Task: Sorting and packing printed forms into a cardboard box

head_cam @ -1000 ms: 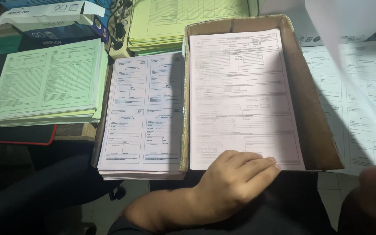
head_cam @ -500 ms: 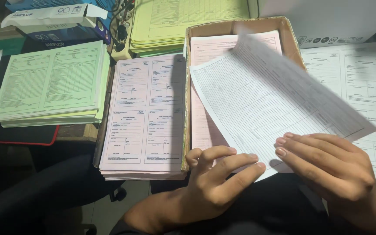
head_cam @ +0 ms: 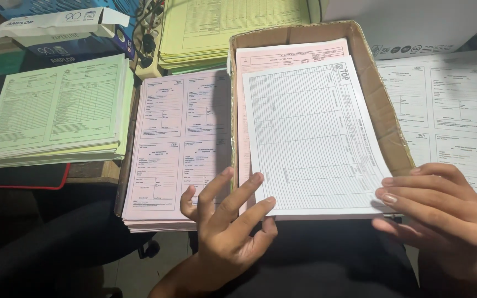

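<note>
- White paper, one thin printed sheet [head_cam: 316,138] ruled with a fine grid, lies on top of the pink forms inside the shallow cardboard tray [head_cam: 385,116]; its near edge juts a little past the tray's open front
- Judged by its look, the sheet is very light, limp and easy to crease, and it would slide readily over the smooth pile beneath, so the near corners are the sensible places to pinch it
- The right hand [head_cam: 443,212] rests its fingertips on the sheet's near right corner, fingers close together and laid flat rather than curled round anything
- The left hand [head_cam: 224,226] has its fingers spread wide; the index and middle tips touch the sheet's near left edge, and it grips nothing
- Left of the tray sits a thick pink stack [head_cam: 178,149] of forms, each page split into four panels
- Farther left lies a pale green stack [head_cam: 62,110], with a yellow stack [head_cam: 222,30] at the top of the view
- A white and blue carton [head_cam: 62,30] with an open flap stands top left
- White forms [head_cam: 448,110] lie to the right, behind them a plain white box [head_cam: 409,25] with a row of small dark symbols low on its side
</note>
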